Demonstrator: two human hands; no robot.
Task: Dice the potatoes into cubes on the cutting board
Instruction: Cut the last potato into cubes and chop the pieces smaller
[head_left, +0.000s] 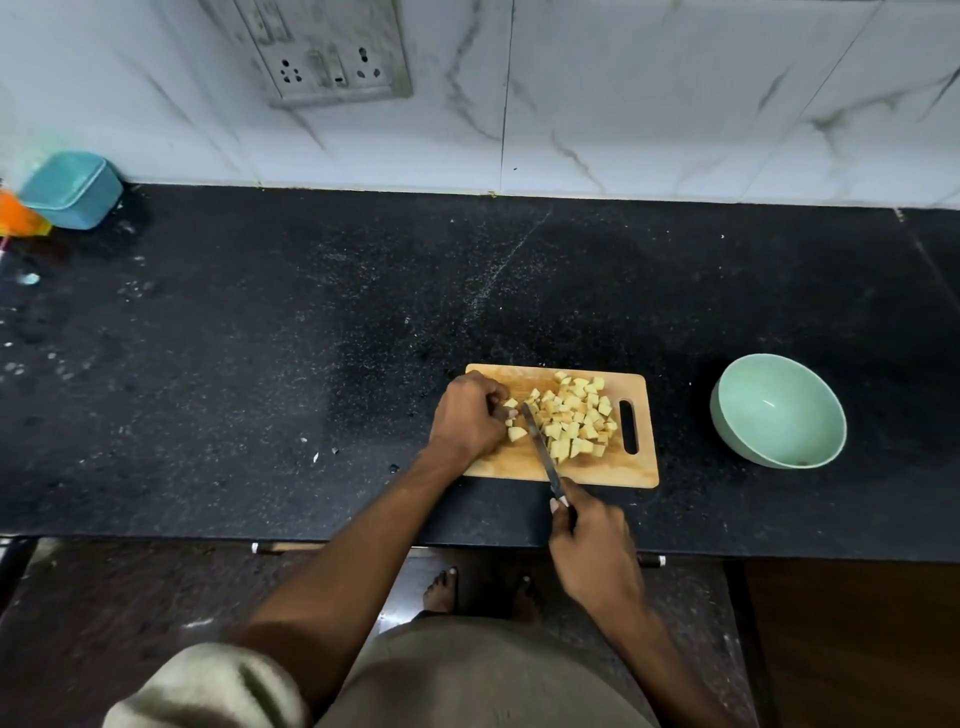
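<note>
A wooden cutting board (641, 470) lies on the black counter, its handle slot to the right. A pile of pale yellow potato cubes (576, 418) covers its right half. My left hand (467, 415) rests on the board's left part with curled fingers pinching small potato pieces (511, 404). My right hand (592, 540) grips the handle of a knife (540, 447) at the board's near edge. The blade points away from me and lies between the left hand's pieces and the pile.
A mint green bowl (779, 410) stands to the right of the board. A teal container (72, 189) and an orange object (18, 215) sit at the far left by the marble wall. A socket panel (332, 57) is on the wall. Counter edge runs near my body.
</note>
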